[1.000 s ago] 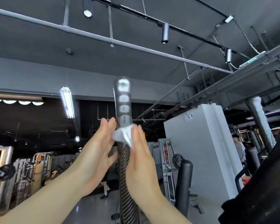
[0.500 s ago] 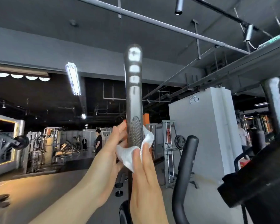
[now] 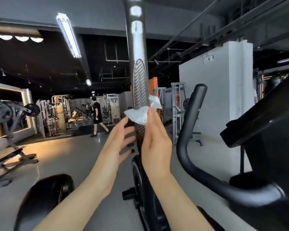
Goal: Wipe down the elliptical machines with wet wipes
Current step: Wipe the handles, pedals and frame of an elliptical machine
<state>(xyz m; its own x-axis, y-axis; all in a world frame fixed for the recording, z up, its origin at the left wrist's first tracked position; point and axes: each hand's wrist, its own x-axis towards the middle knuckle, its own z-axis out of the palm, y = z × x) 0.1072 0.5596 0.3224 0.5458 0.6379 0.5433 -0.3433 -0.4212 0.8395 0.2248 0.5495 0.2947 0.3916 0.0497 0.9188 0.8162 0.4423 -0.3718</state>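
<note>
Gym floor behind, right hand [image 3: 155, 144] pinches wet wipe [image 3: 138, 115] against handlebar [image 3: 139, 84]; left hand [image 3: 118, 140] spread beside.

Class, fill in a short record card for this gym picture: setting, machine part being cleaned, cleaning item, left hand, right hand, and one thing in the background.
setting: gym floor with weight machines
part being cleaned: upright elliptical handle, ribbed grip section
cleaning item: white wet wipe, wrapped round the handle
left hand: fingers spread and straight beside the handle, holding nothing
right hand: presses the wipe against the handle; grip hidden behind the hand
nearby: curved black handlebar to the right
background: person in black walking across the floor
</note>
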